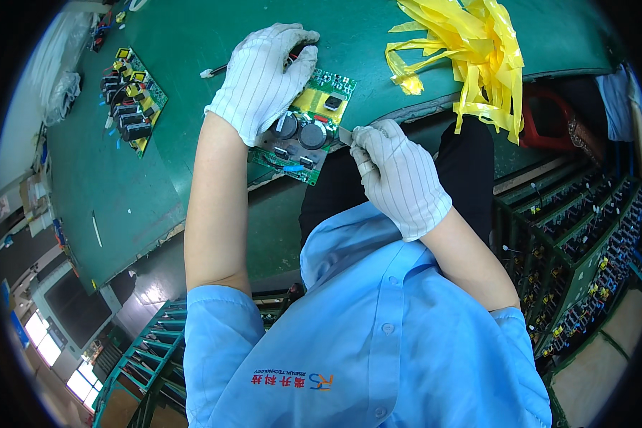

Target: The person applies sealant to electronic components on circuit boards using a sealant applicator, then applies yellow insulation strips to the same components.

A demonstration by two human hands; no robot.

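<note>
A green circuit board (333, 87) with yellow tape, two large dark round components and a blue piece near its lower end lies at the front edge of the green bench. My left hand (267, 82), in a white striped glove, rests over the board's left side with bent fingers holding it. Dark and red wires show beside its thumb, and a white plug (207, 73) sticks out to its left. At the board's right edge, my right hand (399, 175), gloved alike, pinches a flat grey blade-like tool (345, 135). The tool's handle is hidden in the fingers.
Another populated circuit board (132, 100) lies on the green bench (139, 207) at the left. Yellow tape strips (488, 60) hang over the edge at the right, near a red-handled tool (549, 121). A rack of several boards (574, 250) stands low at the right.
</note>
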